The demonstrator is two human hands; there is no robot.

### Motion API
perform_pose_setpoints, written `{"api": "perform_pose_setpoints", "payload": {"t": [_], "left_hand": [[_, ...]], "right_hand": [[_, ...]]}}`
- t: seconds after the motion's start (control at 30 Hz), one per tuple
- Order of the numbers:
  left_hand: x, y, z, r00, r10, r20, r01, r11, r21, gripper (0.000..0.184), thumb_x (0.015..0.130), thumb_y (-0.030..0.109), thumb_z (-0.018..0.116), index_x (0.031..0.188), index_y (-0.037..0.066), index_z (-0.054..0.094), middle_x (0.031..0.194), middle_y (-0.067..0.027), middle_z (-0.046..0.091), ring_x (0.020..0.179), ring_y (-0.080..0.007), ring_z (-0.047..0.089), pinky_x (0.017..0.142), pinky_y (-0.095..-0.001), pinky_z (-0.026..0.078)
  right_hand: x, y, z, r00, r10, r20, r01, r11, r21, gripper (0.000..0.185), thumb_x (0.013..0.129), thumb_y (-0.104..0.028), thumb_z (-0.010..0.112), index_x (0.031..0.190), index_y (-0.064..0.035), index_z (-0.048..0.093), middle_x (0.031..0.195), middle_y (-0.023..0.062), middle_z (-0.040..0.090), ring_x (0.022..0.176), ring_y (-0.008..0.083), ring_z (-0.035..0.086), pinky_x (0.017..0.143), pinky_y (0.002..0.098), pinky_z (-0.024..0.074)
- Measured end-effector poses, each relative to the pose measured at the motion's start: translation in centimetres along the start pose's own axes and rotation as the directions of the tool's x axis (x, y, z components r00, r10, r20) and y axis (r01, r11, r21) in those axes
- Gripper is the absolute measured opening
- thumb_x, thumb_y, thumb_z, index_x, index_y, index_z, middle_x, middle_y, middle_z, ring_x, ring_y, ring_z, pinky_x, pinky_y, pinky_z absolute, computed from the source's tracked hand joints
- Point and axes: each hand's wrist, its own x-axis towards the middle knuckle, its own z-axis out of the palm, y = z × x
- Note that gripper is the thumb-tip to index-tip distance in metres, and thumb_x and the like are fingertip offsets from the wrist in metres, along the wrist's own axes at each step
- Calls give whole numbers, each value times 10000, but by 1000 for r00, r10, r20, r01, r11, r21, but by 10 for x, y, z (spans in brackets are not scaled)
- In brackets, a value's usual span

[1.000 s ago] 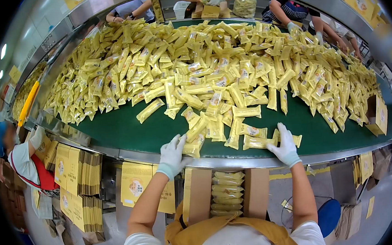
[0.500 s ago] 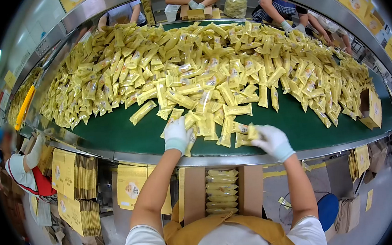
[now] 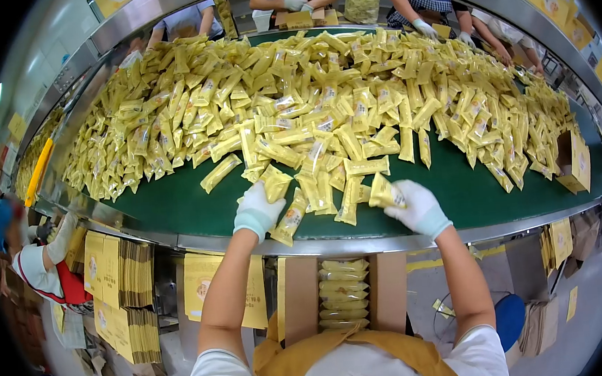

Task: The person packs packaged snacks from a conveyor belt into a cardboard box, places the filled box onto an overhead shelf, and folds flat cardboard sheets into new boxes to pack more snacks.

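Note:
My left hand, in a white glove, is closed on a yellow wrapped snack packet at the near side of the pile. Another snack packet lies slanted beside that hand, near the belt's edge. My right hand, also gloved, grips a snack packet by its right end, tilted over the green belt. Whether more packets sit under its fingers is hidden. Below, close to my body, an open carton with spread flaps holds a column of stacked packets.
A large heap of packets covers much of the belt. A small carton stands at its right end. Flattened cartons are stacked at left. Co-workers' gloved hands are across the belt; a person in a red apron stands left.
My left hand has moved left and toward me, with a packet in it. My right hand has raised its packet slightly. The loose packets near the right hand have shifted or gone from the belt.

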Motion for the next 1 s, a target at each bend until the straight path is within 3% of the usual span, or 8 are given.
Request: {"api": "perform_pose_setpoints", "payload": {"t": [0.13, 0.33, 0.5, 0.53, 0.7, 0.8, 0.87, 1.0], "left_hand": [[-25, 45, 21, 991, -47, 122, 15, 968, 251, 604, 802, 368, 757, 1273, 85, 504, 1094, -206, 681, 1001, -368, 693, 868, -443, 564], [-25, 37, 24, 994, 14, 110, -49, 947, 317, 590, 822, 267, 750, 1354, 186, 508, 1102, -148, 689, 997, -333, 695, 856, -425, 561], [-11, -30, 44, 915, 369, -161, -230, 807, 544, 432, 874, 181, 657, 1290, 156, 543, 1006, -48, 681, 957, -278, 686, 842, -445, 531], [-16, -34, 46, 867, 460, -191, -284, 771, 570, 378, 901, 173, 622, 1270, 138, 549, 991, -39, 671, 977, -272, 678, 853, -456, 520], [-39, -21, 48, 929, 367, -46, -303, 827, 474, 1082, 761, 638, 744, 1508, -26, 329, 1297, -214, 529, 1223, -351, 507, 1070, -463, 379], [-34, -5, 20, 973, 214, 86, -230, 875, 426, 1143, 716, 647, 781, 1510, -31, 316, 1358, -214, 503, 1277, -353, 484, 1098, -452, 360], [-33, -14, 31, 972, 220, 88, -236, 868, 437, 1183, 681, 647, 807, 1511, -33, 310, 1358, -214, 506, 1296, -354, 476, 1101, -436, 361], [-36, -13, 15, 957, 171, 236, -259, 869, 421, 1248, 648, 660, 817, 1524, -40, 269, 1388, -209, 493, 1296, -330, 482, 1094, -422, 356]], "right_hand": [[29, 11, 34, 996, 45, 79, -34, 990, -137, 373, 793, -267, 787, 1075, -98, 611, 956, 147, 694, 928, 345, 675, 799, 452, 535], [29, 36, 66, 999, 45, -13, -47, 934, -354, 308, 784, -209, 757, 1031, -117, 599, 953, 115, 689, 908, 317, 691, 785, 440, 546], [-10, 64, 62, 926, -254, -280, 55, 823, -565, 239, 795, -136, 660, 1028, -131, 606, 830, 41, 596, 840, 245, 629, 806, 393, 486], [-17, 55, 55, 947, -245, -206, 91, 824, -560, 463, 778, -238, 732, 1197, -102, 591, 934, 83, 610, 939, 281, 612, 861, 416, 475], [-32, 40, 42, 992, -51, -118, -3, 908, -418, 1003, 622, -464, 881, 1400, -7, 442, 1127, 164, 604, 1101, 343, 537, 964, 421, 432], [-8, 28, 20, 948, 234, 214, -106, 870, -481, 1017, 609, -530, 867, 1399, -18, 484, 1122, 153, 609, 1112, 337, 530, 973, 412, 420], [22, 20, 6, 943, 187, 274, -56, 903, -425, 853, 581, -602, 836, 1195, -48, 624, 1130, 135, 604, 1113, 336, 514, 981, 412, 399], [68, 27, 17, 987, -138, 86, 160, 924, -348, 953, 585, -616, 831, 1296, -32, 584, 1392, 190, 494, 1393, 415, 347, 1174, 471, 271]]}}
